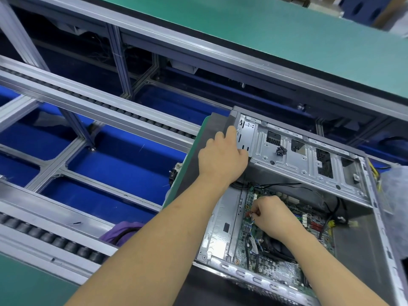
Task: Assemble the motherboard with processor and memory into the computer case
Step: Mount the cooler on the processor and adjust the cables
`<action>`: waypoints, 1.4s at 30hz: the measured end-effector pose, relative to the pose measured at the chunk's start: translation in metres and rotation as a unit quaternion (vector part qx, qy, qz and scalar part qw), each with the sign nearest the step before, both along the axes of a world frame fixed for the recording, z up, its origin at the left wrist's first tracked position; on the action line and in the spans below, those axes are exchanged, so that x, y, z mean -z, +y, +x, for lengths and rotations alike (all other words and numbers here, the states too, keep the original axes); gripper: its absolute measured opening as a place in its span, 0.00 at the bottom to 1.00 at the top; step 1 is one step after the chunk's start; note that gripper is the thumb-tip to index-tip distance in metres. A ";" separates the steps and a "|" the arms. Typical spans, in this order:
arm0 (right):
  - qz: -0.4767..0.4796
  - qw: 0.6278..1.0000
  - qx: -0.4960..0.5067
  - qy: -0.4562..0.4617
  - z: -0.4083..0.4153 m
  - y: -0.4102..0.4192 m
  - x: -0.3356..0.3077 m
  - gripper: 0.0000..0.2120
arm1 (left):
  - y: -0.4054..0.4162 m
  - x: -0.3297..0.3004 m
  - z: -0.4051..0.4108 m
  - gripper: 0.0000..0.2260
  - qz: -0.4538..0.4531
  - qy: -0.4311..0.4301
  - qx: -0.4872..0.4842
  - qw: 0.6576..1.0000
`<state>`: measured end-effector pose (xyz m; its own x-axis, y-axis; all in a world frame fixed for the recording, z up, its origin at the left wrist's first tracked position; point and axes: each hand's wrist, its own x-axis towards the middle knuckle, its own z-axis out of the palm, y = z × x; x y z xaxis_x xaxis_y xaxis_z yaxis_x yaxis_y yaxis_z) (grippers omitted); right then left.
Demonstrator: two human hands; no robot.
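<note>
Seen from above, looking down at a work line; at far left, grey roller conveyor rails (92, 102) running diagonally over blue trays (123, 166); near the lower middle, a bundle of purple cloth (120, 231) just beside the nearer roller rail; farther back, a long green table (265, 40) stretching across the top.

Right of centre, an open grey computer case (362, 244) lying on its side on a green-edged pallet (176, 191); left hand (220, 155) resting on the case's upper left corner, fingers curled over the metal drive cage (309, 155) edge and gripping it; a small dark coiled cable bundle (280, 150) lying on that cage.

Below the cage, inside the case, the green motherboard (273, 268) seated flat against the case floor; right hand (273, 214) lowered onto the board's upper left area, fingertips (256, 212) pinched narrowly around a thin wire (251, 219) close to a small red component; exact contact between wire end and board not discernible; black cables (331, 208) looping past the board toward the right; at far right, yellow wires (376, 175) beside the case frame.
</note>
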<state>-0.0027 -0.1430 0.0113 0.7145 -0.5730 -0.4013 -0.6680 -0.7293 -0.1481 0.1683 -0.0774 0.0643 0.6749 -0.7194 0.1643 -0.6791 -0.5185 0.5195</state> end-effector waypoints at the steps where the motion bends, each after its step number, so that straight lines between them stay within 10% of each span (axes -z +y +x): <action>1: -0.002 1.000 -0.001 0.000 0.001 0.000 0.000 0.08 | 0.000 0.000 0.000 0.14 0.001 -0.001 0.000 1.000; 42: -0.023 0.999 -0.006 0.046 0.012 0.004 0.009 0.09 | -0.001 0.004 0.001 0.15 -0.002 -0.017 0.003 1.000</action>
<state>0.0091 -0.1387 0.0019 0.6825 -0.5847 -0.4385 -0.6689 -0.7415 -0.0524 0.1692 -0.0785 0.0599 0.6646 -0.7228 0.1892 -0.6994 -0.5128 0.4978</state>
